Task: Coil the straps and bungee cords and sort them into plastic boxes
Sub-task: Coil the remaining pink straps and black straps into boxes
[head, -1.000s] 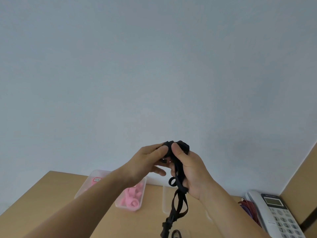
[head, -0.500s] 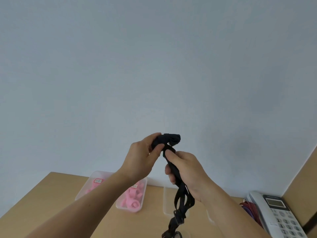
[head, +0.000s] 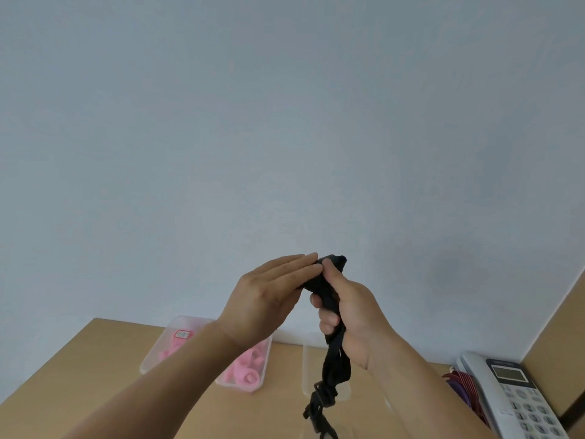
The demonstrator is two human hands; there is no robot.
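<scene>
A black strap (head: 335, 369) is held up in front of the wall, above the desk. My right hand (head: 346, 307) grips its bunched upper part, thumb on top near the folded end. My left hand (head: 269, 299) lies flat against that folded end with fingers straight, pressing on it. The strap's tail hangs down with a black buckle (head: 315, 407) at the bottom. A clear plastic box (head: 202, 324) with coiled pink straps (head: 247, 369) sits on the desk behind my left forearm. A second clear box (head: 308, 365) stands behind the hanging tail.
The wooden desk (head: 79, 369) meets a pale wall. A white desk phone (head: 519, 397) sits at the right, with red and purple cords (head: 459, 383) beside it. A wooden side panel (head: 566, 337) rises on the far right.
My left hand went from pinching the strap's top to lying flat over it. My right hand slid up and closed around the bundle. The tail hangs a little higher.
</scene>
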